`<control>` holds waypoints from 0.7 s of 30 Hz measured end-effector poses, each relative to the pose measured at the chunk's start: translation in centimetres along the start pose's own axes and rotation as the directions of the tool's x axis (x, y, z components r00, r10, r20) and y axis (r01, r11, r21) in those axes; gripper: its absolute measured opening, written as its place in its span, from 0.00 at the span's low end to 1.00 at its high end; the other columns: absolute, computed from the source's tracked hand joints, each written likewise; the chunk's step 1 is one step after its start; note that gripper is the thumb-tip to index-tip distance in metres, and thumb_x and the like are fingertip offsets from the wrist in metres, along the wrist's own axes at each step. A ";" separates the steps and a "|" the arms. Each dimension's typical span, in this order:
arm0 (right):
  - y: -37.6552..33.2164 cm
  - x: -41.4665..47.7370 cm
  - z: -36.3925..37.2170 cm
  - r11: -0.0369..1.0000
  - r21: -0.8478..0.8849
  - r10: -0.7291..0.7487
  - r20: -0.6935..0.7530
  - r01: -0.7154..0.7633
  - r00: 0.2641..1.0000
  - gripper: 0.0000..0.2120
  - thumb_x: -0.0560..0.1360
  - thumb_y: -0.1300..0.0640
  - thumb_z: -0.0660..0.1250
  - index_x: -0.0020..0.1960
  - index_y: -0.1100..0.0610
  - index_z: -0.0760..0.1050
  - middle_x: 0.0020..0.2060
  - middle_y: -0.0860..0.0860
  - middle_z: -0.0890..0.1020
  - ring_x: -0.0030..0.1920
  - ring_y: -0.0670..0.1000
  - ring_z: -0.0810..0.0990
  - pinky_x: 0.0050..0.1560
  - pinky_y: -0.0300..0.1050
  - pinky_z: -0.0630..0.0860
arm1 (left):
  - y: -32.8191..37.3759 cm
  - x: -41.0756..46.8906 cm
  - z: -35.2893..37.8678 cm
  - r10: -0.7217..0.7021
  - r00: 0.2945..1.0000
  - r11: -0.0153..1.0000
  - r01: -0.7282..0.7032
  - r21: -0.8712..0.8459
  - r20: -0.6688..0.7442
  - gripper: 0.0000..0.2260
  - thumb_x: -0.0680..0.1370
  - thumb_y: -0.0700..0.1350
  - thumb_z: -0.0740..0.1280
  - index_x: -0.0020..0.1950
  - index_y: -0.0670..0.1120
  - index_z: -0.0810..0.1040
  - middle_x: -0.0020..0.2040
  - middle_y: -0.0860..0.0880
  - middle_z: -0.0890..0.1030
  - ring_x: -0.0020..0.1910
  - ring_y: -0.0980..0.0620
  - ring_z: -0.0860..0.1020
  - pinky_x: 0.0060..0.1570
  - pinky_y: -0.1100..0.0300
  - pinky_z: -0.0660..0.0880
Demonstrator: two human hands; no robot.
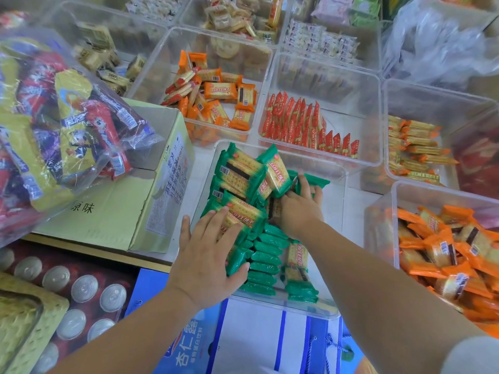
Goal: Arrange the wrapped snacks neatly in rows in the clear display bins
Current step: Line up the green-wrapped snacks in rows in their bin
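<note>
Pressing my left hand (208, 255), fingers (213, 220) spread flat, onto green cracker packets (243, 174) heaped in the nearest clear bin (297, 155); my right hand (299, 209) grips more packets there.

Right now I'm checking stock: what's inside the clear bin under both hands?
The clear bin holds green cracker packs: a neat row on edge at the front, a loose pile behind. The left hand and right hand cover some, and whatever lies under the pile is hidden.
</note>
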State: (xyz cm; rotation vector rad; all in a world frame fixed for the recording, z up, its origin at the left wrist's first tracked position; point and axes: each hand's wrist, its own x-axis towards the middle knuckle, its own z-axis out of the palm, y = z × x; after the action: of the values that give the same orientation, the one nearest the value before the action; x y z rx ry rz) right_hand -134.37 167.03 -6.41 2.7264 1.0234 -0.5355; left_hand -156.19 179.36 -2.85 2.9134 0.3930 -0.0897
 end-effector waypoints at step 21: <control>-0.5 -0.2 -5.8 -0.377 0.916 0.426 0.303 -0.137 0.852 0.19 0.81 0.37 0.55 0.58 0.47 0.78 0.43 0.48 0.88 0.50 0.49 0.84 0.43 0.43 0.73 | 0.1 0.0 -0.3 -0.005 1.000 1.000 0.006 -0.016 0.022 0.30 0.73 0.67 0.61 0.70 0.53 0.72 0.76 0.45 0.67 0.75 0.42 0.66 0.73 0.29 0.56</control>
State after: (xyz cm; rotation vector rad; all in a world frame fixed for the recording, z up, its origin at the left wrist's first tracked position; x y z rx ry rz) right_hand -133.27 168.97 -1.00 4.1490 -1.0912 -1.6096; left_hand -156.18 179.37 -2.53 2.8931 0.3965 -0.1188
